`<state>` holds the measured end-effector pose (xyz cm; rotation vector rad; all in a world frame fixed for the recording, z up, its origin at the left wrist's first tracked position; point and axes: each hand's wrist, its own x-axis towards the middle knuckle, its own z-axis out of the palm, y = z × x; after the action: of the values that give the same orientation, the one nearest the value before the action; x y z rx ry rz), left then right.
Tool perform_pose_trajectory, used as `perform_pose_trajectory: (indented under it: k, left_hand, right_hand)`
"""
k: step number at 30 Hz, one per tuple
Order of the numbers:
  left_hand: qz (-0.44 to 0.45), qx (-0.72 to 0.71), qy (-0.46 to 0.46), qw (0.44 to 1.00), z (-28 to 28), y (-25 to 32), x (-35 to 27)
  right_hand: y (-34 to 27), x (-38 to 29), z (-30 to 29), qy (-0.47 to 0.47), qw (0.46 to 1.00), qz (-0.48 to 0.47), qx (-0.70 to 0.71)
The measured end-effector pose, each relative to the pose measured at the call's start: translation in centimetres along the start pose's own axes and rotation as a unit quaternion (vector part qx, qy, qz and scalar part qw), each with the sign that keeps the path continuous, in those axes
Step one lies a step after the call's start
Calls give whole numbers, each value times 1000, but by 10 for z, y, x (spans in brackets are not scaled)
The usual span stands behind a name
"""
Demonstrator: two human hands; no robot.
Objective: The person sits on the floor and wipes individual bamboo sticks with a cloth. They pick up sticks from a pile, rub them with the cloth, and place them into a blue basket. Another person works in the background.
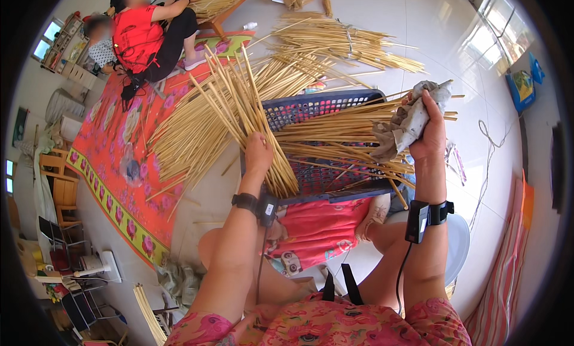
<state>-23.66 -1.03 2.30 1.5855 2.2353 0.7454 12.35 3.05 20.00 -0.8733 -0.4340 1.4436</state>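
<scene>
My left hand (258, 154) is closed around a fanned bundle of thin tan sticks (242, 99), which slants over the left end of a dark blue perforated plastic basket (320, 106). My right hand (428, 126) grips a crumpled grey-white cloth (415, 119) above the basket's right end. Beneath that cloth, more loose sticks (332, 126) lie lengthwise across the basket, some reaching past its right side. The basket stands in front of my knees, with a red patterned cloth (323, 231) just below it.
A large pile of sticks (197, 135) spreads over a red floral mat (112, 135) at left. Tied bundles (350, 41) lie on the tiled floor beyond the basket. A person in a red top (139, 36) sits at upper left beside a wooden table (219, 21), another person behind them.
</scene>
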Motion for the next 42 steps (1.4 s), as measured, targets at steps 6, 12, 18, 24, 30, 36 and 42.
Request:
perform_pose_trajectory:
  k: [6,12,18,24,30,36,42]
  left_hand:
    - [-3,-29,63,998,10,-10,4]
    - [-74,-94,2,993,3,-1,8]
    - [16,-97,50,994,10,-2,7]
    - [-28,-133,-43,990,15,-6,13]
    - [-11,-160,-93,983,24,0,14]
    - [-3,-127,-190,974,40,19,0]
    - [165,-119,-258,944,86,53,-35]
  right_hand:
    - [1,1,1,-7,1000,-4,11]
    - [-3,3,-7,-32,999,1,14]
    - [-3,1,-1,-9,1000,-5,17]
    - [-5,0,-1,-8,1000,-11,22]
    - [-14,-2,-1,-6,1000,-22,19]
    - [-26,-3,-4,22,998,-56,30]
    - [-45,-4,-14,42,992,-103,59]
